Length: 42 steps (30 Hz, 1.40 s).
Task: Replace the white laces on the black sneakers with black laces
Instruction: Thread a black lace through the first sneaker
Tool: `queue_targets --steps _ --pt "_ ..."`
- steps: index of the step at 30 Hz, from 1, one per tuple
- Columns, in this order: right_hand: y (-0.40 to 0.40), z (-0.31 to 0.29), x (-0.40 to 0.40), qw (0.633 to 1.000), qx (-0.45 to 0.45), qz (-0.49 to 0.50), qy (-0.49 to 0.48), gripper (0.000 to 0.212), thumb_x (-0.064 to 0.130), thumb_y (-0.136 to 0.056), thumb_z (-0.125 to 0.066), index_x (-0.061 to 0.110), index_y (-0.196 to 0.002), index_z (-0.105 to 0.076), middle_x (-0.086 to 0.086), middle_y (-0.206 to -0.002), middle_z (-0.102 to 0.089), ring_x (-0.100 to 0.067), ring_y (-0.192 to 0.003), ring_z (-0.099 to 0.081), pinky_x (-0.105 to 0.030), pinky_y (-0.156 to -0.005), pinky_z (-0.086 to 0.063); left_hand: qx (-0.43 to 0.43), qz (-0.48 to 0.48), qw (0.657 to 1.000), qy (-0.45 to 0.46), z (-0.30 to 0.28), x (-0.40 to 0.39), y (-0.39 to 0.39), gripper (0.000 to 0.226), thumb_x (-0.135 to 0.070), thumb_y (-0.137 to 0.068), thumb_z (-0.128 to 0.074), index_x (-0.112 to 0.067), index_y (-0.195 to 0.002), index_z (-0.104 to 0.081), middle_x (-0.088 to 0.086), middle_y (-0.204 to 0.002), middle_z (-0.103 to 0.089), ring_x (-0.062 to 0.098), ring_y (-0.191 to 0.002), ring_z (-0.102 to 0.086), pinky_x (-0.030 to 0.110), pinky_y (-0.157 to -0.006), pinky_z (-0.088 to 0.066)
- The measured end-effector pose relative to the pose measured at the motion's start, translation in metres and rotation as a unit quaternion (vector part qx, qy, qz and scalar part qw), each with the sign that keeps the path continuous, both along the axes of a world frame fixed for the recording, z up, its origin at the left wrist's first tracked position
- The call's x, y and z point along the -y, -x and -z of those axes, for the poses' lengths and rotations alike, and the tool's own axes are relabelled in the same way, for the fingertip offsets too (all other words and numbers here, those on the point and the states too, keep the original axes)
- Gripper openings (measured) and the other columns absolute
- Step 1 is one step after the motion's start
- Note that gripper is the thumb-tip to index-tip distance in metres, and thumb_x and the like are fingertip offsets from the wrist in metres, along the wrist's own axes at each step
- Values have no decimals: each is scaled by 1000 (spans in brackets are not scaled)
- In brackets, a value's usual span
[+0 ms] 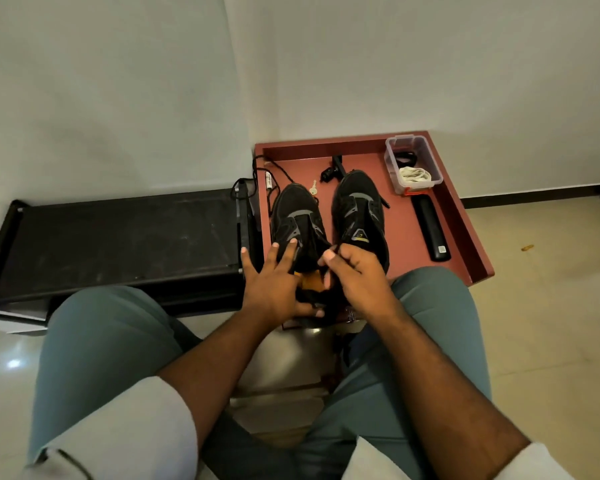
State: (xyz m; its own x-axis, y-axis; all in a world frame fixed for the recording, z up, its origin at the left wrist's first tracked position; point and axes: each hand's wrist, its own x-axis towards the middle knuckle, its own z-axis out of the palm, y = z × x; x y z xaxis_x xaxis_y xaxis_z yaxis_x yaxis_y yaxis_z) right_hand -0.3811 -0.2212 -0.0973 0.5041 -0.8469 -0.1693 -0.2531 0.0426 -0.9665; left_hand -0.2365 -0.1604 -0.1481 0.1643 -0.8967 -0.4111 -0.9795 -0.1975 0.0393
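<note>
**Black lace going into the left sneaker**

White laces (414, 175) look bundled in the clear box (413, 164), so removal seems done. Both sneakers sit on the red counter (465, 230). Left hand (274, 282) lies mostly open, fingers spread over the left sneaker (297, 220), thumb on its heel. Right hand (354, 275) is curled, pinching a black lace (271, 174) end, I think. Next: feed it through an eyelet, which takes fine aim.
</note>
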Motion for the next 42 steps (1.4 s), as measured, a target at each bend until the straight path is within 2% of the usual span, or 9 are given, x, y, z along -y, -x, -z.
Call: queue_targets --steps 3,5,9,13,16,24,32,37,42 --pt "20 1 -1 991 5 -68 -112 28 8 -99 -51 0 -76 -64 -1 -43 -45 -12 -40 -40 -25 -46 -37 -9 -29 999 10 -1 6 -9 67 -83 -68 -55 -37 -114 -68 -5 -164 8 30 -150 6 76 -104 12" --pt "32 10 -3 965 -114 -163 -174 27 10 -95 -58 -5 -75 -66 -7 -48 -46 -11 -39 -38 -23 -43 -35 -18 -35 999 8 0 10 -14 64 -82 -68 -57 -38 -112 -69 -5 -164 8 29 -150 7 76 -105 10" --pt "45 13 4 874 -343 -331 -91 32 34 -86 -72 10 -107 -71 0 -93 -69 -8 -79 -62 -20 -73 -50 -31 -33 999 10 2 9 -14 70 -85 -64 -57 -37 -115 -67 -5 -164 11 28 -150 7 74 -106 11" --pt "29 -1 10 960 -248 -129 5 31 35 -87 -71 23 -115 -68 8 -91 -68 -6 -84 -63 -23 -71 -50 -6 -10 1000 15 3 10 -13 72 -83 -67 -56 -39 -123 -61 0 -163 15 33 -148 17 74 -106 10" --pt "3 6 19 960 -270 0 69 18 29 -92 -62 16 -102 -71 -1 -83 -70 -18 -74 -67 -38 -73 -58 -7 10 999 39 5 11 -11 81 -79 -68 -61 -40 -137 -46 2 -161 22 36 -146 24 72 -107 9" --pt "-36 15 35 876 -466 -19 127 18 9 -95 -54 3 -109 -63 -16 -108 -67 -35 -100 -66 -38 -79 -54 -6 11 999 30 6 15 -15 88 -82 -63 -61 -36 -137 -49 -10 -161 16 33 -149 11 74 -106 10" --pt "4 -7 15 889 -396 -231 7 10 7 -87 -67 11 -81 -74 0 -73 -68 -10 -66 -62 -21 -59 -50 -8 3 999 42 6 16 -15 83 -81 -65 -61 -38 -136 -50 -12 -162 10 35 -149 7 74 -105 8" --pt "14 1 -8 803 -470 -365 -39 9 11 -85 -69 10 -93 -75 -5 -83 -71 -9 -62 -63 -24 -61 -52 -20 -1 999 38 4 17 -16 75 -78 -66 -63 -34 -126 -57 -14 -162 9 35 -149 5 74 -105 9" --pt "0 -1 15 888 -423 -155 97 22 35 -87 -68 14 -92 -68 1 -80 -65 -15 -76 -63 -33 -70 -54 -41 -1 999 31 4 17 -14 66 -71 -68 -68 -32 -121 -59 -10 -162 12 35 -149 5 73 -107 6"
